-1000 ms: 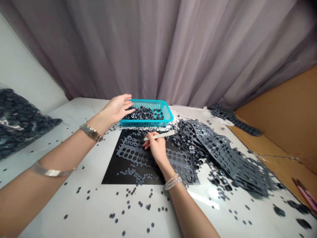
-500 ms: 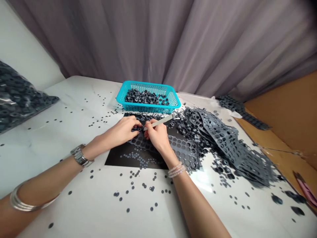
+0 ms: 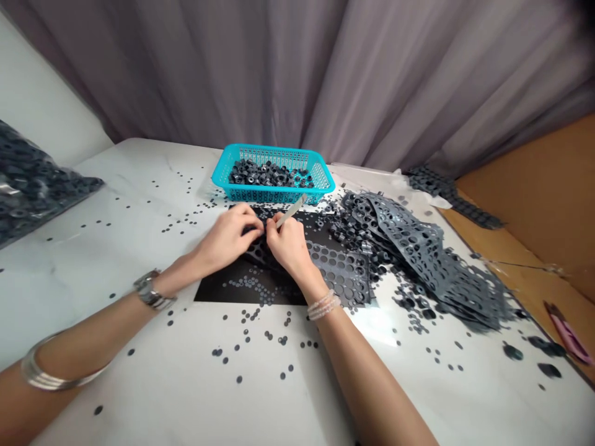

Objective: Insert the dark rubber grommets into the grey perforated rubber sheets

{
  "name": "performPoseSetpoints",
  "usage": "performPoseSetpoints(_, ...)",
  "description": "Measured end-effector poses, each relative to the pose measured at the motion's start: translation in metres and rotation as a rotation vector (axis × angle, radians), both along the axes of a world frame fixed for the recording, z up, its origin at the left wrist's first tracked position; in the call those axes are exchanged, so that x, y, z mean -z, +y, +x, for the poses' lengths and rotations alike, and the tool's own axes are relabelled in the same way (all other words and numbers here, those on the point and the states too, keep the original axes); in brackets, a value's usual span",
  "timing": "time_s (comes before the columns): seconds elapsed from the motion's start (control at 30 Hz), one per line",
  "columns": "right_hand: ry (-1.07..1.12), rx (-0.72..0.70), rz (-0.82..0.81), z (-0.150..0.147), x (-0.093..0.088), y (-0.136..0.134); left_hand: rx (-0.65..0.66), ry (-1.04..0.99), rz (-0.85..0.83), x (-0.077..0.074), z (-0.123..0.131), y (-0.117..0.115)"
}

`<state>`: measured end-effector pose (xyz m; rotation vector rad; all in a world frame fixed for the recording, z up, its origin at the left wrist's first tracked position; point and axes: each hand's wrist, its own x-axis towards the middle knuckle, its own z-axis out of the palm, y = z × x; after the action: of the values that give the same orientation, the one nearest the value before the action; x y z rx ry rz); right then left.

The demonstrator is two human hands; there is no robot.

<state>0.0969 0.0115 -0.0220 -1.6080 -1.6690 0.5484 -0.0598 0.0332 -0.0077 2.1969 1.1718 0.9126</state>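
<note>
My right hand [image 3: 289, 243] is closed around a pale, slim stick-like tool [image 3: 292, 210], whose upper end slants up to the right. The tool's lower end is hidden by my fingers. Beside it my left hand [image 3: 235, 232] pinches the far left part of a dark perforated sheet [image 3: 341, 272], its fingertips almost touching those of my right hand. The sheet has rows of round holes and lies on a black mat [image 3: 218, 288]. Small dark discs [image 3: 251, 284] are scattered on the mat in front of my hands.
A turquoise basket [image 3: 279, 194] of dark ring-like parts stands behind the mat. Perforated sheets [image 3: 413, 248] and loose dark parts are heaped at right. A clear bag [image 3: 37, 179] of dark parts lies at left. Pink-handled cutters [image 3: 569, 334] rest at far right. Discs dot the white table [image 3: 176, 390].
My right hand has shifted slightly left, nearer my left fingertips, and the tool stands a little steeper. The whole view has moved slightly, with the basket appearing higher and further left.
</note>
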Motion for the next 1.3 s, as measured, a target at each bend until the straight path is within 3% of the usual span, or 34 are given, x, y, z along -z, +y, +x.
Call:
performPoseSetpoints(0.13, 0.282, -0.019, -0.127, 0.004, 0.005, 0.005, -0.242, -0.593, -0.374, -0.006, -0.019, 0.005)
performPoseSetpoints(0.27, 0.565, 0.000, -0.151, 0.006, 0.011, 0.007, -0.198, -0.937, -0.740, -0.009, -0.022, 0.005)
performPoseSetpoints(0.4, 0.683, 0.020, -0.156, 0.007, 0.011, 0.005, -0.205, -1.014, -0.946, -0.008, -0.012, -0.001)
performPoseSetpoints(0.63, 0.636, -0.088, -0.253, 0.006, 0.006, -0.002, -0.192, -1.082, -1.087, -0.006, -0.015, -0.004)
performPoseSetpoints(0.73, 0.700, -0.223, -0.403, 0.010, -0.001, -0.006, -0.129, -0.949, -1.024, -0.007, -0.015, 0.002)
performPoseSetpoints(0.83, 0.736, -0.465, -0.612, 0.021, -0.011, -0.011, -0.020, -0.763, -0.830, -0.015, 0.003, 0.010)
performPoseSetpoints(0.97, 0.695, -0.730, -0.838, 0.041, -0.023, -0.018, 0.155, -0.580, -0.810, -0.040, 0.042, 0.019)
performPoseSetpoints(1.07, 0.691, -0.820, -0.908, 0.049, -0.029, -0.020, 0.222, -0.332, -0.676, -0.057, 0.049, 0.024)
performPoseSetpoints(1.17, 0.752, -0.812, -0.813, 0.043, -0.029, -0.019, 0.087, -0.225, -0.474, -0.058, 0.029, 0.024)
performPoseSetpoints(1.3, 0.822, -0.443, -0.453, 0.019, -0.021, -0.014, 0.028, 0.130, -0.179, -0.039, -0.011, 0.008)
